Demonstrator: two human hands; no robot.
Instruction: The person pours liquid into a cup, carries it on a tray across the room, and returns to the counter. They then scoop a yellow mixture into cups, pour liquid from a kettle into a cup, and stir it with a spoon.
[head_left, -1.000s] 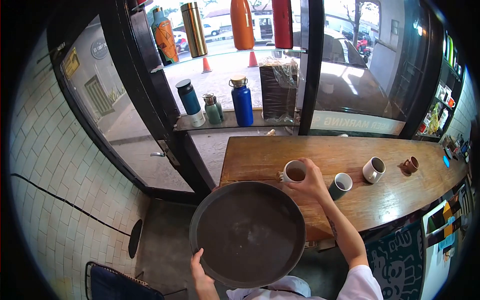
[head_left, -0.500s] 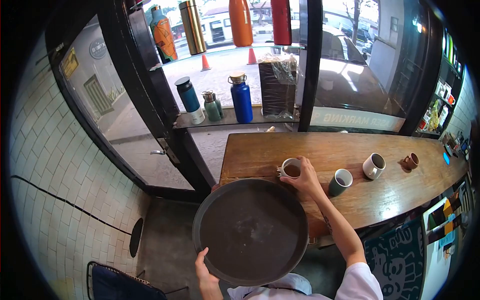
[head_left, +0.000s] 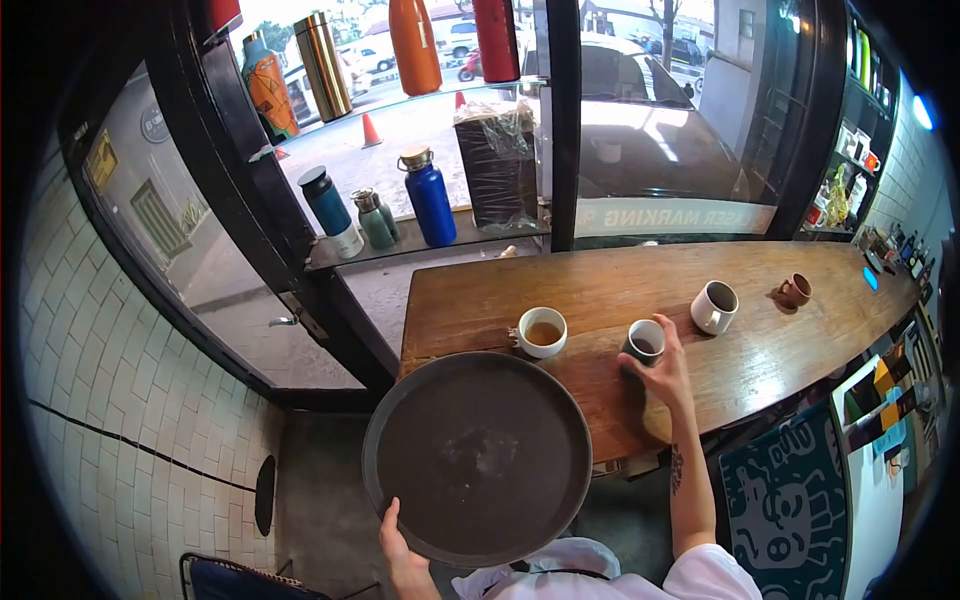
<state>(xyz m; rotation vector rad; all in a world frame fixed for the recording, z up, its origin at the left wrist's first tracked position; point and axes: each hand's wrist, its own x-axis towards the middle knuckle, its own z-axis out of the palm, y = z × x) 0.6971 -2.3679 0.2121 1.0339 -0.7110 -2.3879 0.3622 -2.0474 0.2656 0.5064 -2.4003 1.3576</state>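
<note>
My left hand (head_left: 402,548) grips the lower-left rim of a round dark tray (head_left: 478,510), thumb on top and the fingers hidden underneath. Nothing stands on the tray. Over the wooden counter, my right hand (head_left: 668,372) is wrapped round a dark green cup (head_left: 645,341) with a white inside, thumb and fingers on opposite sides. Whether the cup is lifted off the wood I cannot tell. Left of it, near the tray's far rim, sits a white cup (head_left: 543,333) with brown liquid. A white mug (head_left: 714,308) and a small brown mug (head_left: 796,290) stand farther right.
The wooden counter (head_left: 470,300) runs along the window. Several bottles, including a blue bottle (head_left: 431,205), stand on shelves behind it. A glass door (head_left: 240,240) is at the left, with a dark chair (head_left: 235,580) at the bottom left.
My right hand has let go of the white cup and moved right to the green cup. The white cup remains on the counter. My left hand still holds the tray; the view has shifted right.
</note>
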